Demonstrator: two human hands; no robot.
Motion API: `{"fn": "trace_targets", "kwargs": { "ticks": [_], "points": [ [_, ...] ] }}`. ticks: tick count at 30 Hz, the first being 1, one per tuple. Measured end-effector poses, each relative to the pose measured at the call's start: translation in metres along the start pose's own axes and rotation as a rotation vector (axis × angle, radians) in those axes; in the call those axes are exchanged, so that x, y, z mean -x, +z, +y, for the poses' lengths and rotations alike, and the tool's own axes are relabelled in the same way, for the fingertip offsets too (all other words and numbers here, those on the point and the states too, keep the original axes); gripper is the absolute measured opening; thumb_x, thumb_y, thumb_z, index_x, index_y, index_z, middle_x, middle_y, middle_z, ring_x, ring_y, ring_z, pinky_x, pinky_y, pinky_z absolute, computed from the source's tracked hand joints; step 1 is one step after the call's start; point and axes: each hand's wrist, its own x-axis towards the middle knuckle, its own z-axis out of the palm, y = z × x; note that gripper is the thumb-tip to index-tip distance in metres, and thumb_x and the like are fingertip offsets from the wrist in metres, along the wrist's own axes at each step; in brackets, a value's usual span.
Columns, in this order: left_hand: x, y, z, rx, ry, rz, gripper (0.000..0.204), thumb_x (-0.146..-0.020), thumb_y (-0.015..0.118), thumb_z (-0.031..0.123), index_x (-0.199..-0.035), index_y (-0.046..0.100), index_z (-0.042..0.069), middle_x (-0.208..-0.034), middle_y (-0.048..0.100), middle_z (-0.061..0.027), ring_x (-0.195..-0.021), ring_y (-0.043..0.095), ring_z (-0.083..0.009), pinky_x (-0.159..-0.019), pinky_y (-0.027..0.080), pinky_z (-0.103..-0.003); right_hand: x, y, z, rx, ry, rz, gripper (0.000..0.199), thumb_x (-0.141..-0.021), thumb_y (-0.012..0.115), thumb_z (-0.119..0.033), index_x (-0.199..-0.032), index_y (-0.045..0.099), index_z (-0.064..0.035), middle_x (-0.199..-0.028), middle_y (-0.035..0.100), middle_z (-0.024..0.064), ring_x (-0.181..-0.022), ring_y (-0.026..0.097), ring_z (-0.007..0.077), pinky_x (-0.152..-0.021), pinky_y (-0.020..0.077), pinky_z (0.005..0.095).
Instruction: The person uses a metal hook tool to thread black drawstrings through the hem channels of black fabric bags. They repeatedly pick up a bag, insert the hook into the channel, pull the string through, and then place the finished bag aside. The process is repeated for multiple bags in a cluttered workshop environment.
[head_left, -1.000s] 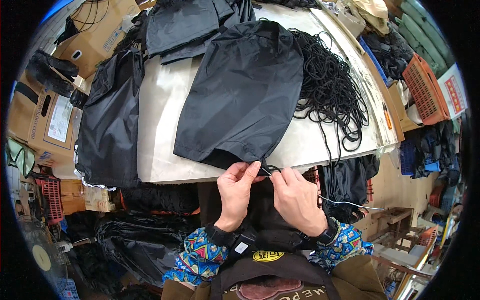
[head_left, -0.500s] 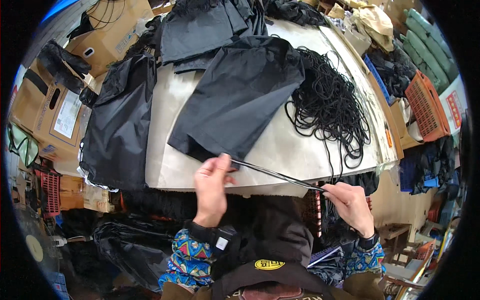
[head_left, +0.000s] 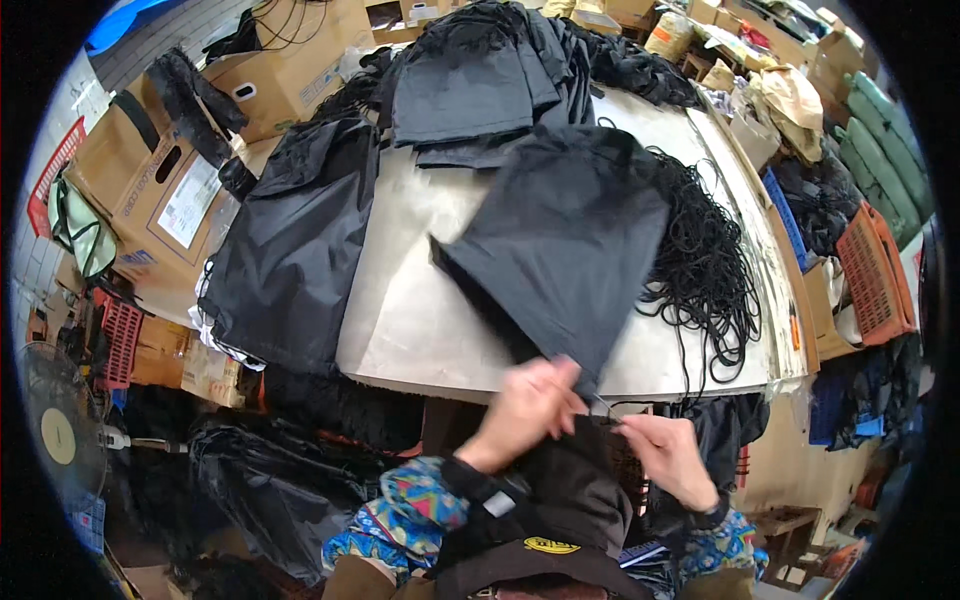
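A black fabric bag (head_left: 570,230) lies slantwise on the pale table, its near corner pulled over the front edge. My left hand (head_left: 525,412), slightly blurred, is closed on that corner, and the bag's open-looking edge sags beside it. Just to the right, my right hand (head_left: 672,455) pinches a thin cord (head_left: 607,408) that runs a short way to the bag's corner; part of it glints, and its end inside the fabric is hidden. A tangled heap of black cord (head_left: 705,270) lies right of the bag, partly under it.
Another black bag pile (head_left: 295,250) lies at the table's left. More black bags (head_left: 465,90) are stacked at the back. Cardboard boxes (head_left: 150,215) stand left, near a fan (head_left: 58,435). An orange basket (head_left: 875,270) is beyond the right edge of the table (head_left: 400,340).
My hands have come closer together, and the cord between them is much shorter. The bag's near corner has been drawn right and toward me. The whole view has shifted.
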Motion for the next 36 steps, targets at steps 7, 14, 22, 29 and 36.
{"fn": "trace_targets", "kwargs": {
  "ticks": [7, 14, 22, 29, 36],
  "points": [
    [-0.013, -0.011, 0.019, 0.270, 0.005, 0.208, 0.035, -0.095, 0.056, 0.031, -0.074, 0.062, 0.004, -0.065, 0.059, -0.0021, -0.056, 0.054, -0.0077, -0.051, 0.043, -0.023, -0.009, 0.016, 0.010, -0.280, 0.124, -0.135, 0.016, -0.092, 0.057, -0.012, -0.094, 0.066, 0.0020, -0.066, 0.059, 0.0028, -0.059, 0.050, 0.0070, -0.054, 0.0405, 0.0230],
    [0.003, -0.002, 0.013, 0.149, 0.066, 0.053, 0.039, -0.097, 0.051, 0.034, -0.082, 0.059, -0.001, -0.076, 0.061, -0.0032, -0.071, 0.059, -0.0093, -0.067, 0.053, -0.027, -0.013, 0.048, 0.007, -0.812, 0.245, -0.113, 0.020, -0.095, 0.056, -0.015, -0.096, 0.066, 0.0025, -0.063, 0.046, -0.0067, -0.057, 0.037, 0.0023, -0.050, 0.0288, 0.0186],
    [-0.022, -0.044, 0.050, 0.307, 0.166, 0.337, 0.027, -0.095, 0.054, 0.025, -0.094, 0.061, -0.001, -0.084, 0.067, -0.0106, -0.071, 0.067, -0.0194, -0.064, 0.056, -0.032, -0.004, 0.020, 0.002, -0.012, -0.159, 0.102, 0.013, -0.086, 0.061, -0.005, -0.095, 0.065, 0.0042, -0.081, 0.068, 0.0156, -0.070, 0.067, 0.0196, -0.064, 0.0493, 0.0262],
    [-0.012, -0.052, 0.046, 0.030, 0.266, 0.047, 0.033, -0.097, 0.051, 0.025, -0.077, 0.056, 0.000, -0.069, 0.065, -0.0122, -0.063, 0.066, -0.0194, -0.061, 0.055, -0.030, 0.009, -0.025, 0.007, -1.173, 0.481, -0.306, 0.023, -0.095, 0.052, -0.013, -0.091, 0.064, 0.0059, -0.055, 0.032, -0.0089, -0.047, 0.023, 0.0016, -0.043, 0.0161, 0.0209],
    [-0.012, -0.062, 0.042, 0.099, 0.227, 0.228, 0.032, -0.096, 0.053, 0.026, -0.091, 0.060, -0.006, -0.077, 0.065, -0.0112, -0.067, 0.066, -0.0187, -0.062, 0.056, -0.031, 0.016, 0.020, 0.025, 0.323, -0.445, 0.129, 0.026, -0.078, 0.063, 0.002, -0.103, 0.058, -0.0015, -0.065, 0.052, 0.0102, -0.055, 0.055, 0.0259, -0.050, 0.0430, 0.0342]
  ]
}}
